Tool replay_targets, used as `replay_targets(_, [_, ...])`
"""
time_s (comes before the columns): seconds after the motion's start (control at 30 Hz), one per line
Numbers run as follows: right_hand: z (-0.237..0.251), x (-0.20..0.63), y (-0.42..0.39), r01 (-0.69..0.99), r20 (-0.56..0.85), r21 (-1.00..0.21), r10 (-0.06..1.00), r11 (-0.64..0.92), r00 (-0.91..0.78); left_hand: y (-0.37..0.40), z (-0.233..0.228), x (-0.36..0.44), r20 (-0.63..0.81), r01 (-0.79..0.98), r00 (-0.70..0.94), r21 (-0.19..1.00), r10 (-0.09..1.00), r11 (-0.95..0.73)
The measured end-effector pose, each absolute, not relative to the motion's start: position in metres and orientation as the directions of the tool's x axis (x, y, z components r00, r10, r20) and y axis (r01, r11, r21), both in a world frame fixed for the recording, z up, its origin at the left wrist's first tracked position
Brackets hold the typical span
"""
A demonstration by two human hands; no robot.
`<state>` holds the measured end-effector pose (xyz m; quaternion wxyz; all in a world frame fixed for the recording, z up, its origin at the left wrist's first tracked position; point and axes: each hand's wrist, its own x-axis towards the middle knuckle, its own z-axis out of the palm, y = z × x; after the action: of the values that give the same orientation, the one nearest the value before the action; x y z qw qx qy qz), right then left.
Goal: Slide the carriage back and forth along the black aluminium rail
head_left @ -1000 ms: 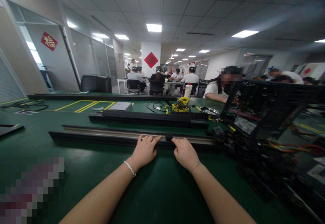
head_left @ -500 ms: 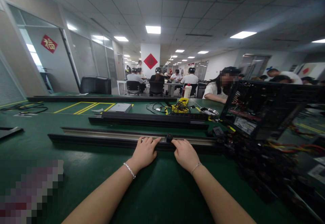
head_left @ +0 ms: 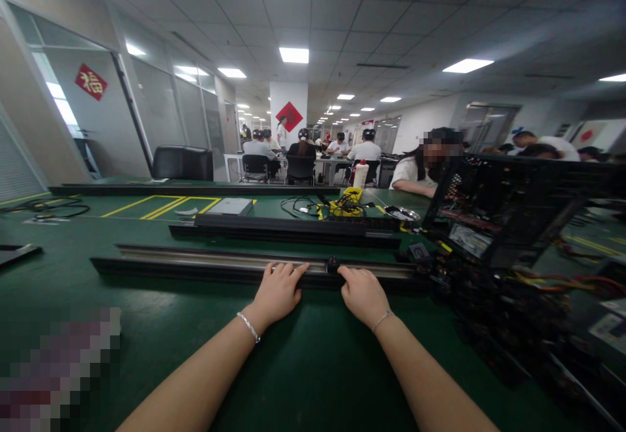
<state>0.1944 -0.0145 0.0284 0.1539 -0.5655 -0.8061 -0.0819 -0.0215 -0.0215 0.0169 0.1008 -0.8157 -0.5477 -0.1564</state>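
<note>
A long black rail (head_left: pixel 166 267) with a bare metal channel lies across the green table in front of me. My left hand (head_left: pixel 278 293) rests over its near wall, fingers reaching into the channel, index finger stretched rightward. In the channel sits a small black block (head_left: pixel 333 265), a short gap right of my left index fingertip. My right hand (head_left: pixel 364 295) has its index fingertip at the block's right side, the other fingers curled in. The right thumb is hidden.
Behind lies a second black rail (head_left: pixel 283 228), with a flat grey box (head_left: pixel 229 207) and yellow-and-black cables (head_left: pixel 348 205) farther back. An open computer case (head_left: pixel 508 210) and a dark heap of parts (head_left: pixel 489 314) fill the right. A co-worker (head_left: pixel 411 171) sits beyond.
The black block has shifted a little to the right along the rail, and my right hand has moved right with it. My left hand has stayed nearly in place.
</note>
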Motion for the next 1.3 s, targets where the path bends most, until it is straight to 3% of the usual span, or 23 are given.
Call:
replay_targets(0.4, [0.0285,0.1949,-0.0149,0.932,0.358,-0.059,0.879,0.358,-0.315,-0.0206,0.0154,-0.0229,0.381,0.919,0.364,0.000,0.850,-0.393])
replay_targets(0.8, [0.0328,0.1956,-0.0141,0.955,0.266,-0.031,0.924,0.294,-0.276,-0.0195,0.0137,-0.0234,0.381,0.918,0.368,-0.005,0.848,-0.397])
replay_targets(1.3, [0.0366,0.2018,-0.0135,0.967,0.250,-0.041,0.940,0.252,-0.234,-0.0169,0.0105,-0.0255,0.402,0.912,0.380,-0.011,0.833,-0.410])
